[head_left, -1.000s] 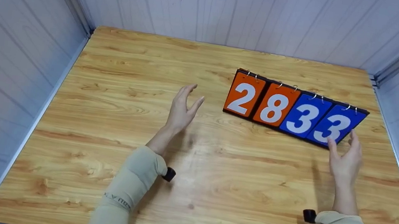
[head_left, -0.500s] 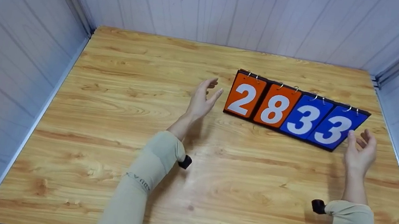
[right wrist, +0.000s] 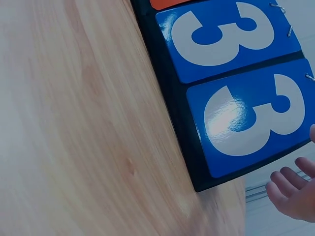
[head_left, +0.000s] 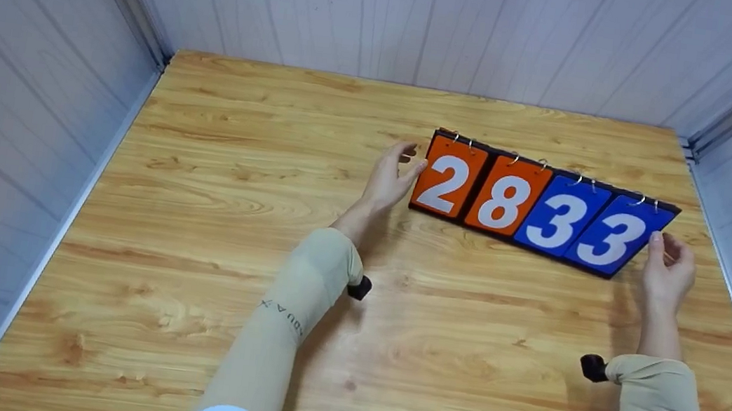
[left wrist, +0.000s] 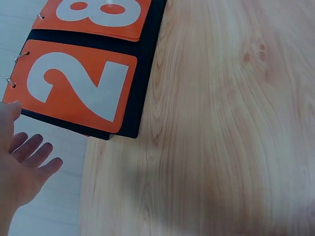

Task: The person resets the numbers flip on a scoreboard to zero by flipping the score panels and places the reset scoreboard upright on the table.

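Hands flank scoreboard (head_left: 543, 204), both open.
Your left hand (head_left: 392, 179) is at its orange end, right hand (head_left: 667, 268) at its blue end; fingers relaxed, gripping nothing.

— What moved in that last second?

— Both hands closed in on the scoreboard (head_left: 542, 202). The left hand (head_left: 392, 179) travelled far and to the right across the table, from well apart to the board's left end, thumb touching the edge of the orange 2 card (head_left: 448, 184).

— And the other one?

— The right hand (head_left: 669, 263) slid out from the near edge under the last blue 3 card (head_left: 617, 235) and went right and farther, up to the board's right end.
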